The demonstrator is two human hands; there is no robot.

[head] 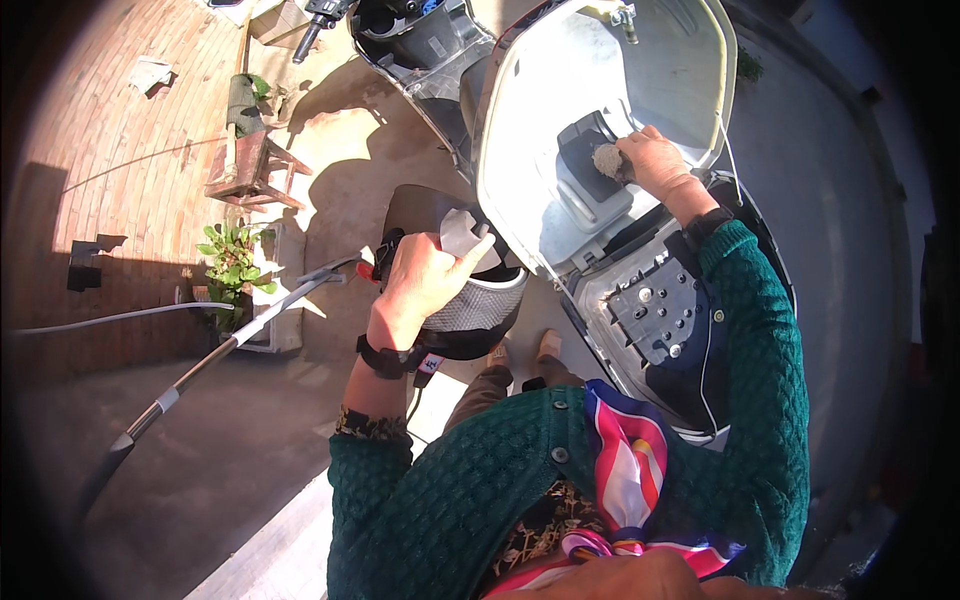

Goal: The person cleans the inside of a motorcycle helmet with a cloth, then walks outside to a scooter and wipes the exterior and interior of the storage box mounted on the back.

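Note:
My right hand (656, 163) grips a light grey tufted piece (609, 161), perhaps a cloth or brush, against the black part (581, 146) inside the raised lid (555, 82) of a top case. Below the lid lies the case's open base (652, 307), with a bolted plate in it. My left hand (431, 274) is over an upturned helmet (476, 304) with a grey textured lining. A whitish, translucent piece (461, 238) is held between its thumb and fingers, and the index finger points out to the right. The helmet's dark visor (416, 210) lies beyond that hand.
At the top stands a scooter (427, 60) with a handlebar grip (306, 41). A small wooden stool (255, 169), a leafy plant (236, 262) in a white planter (285, 322) and a long metal pole (217, 356) are at the left. A thin cord (705, 375) hangs along the case.

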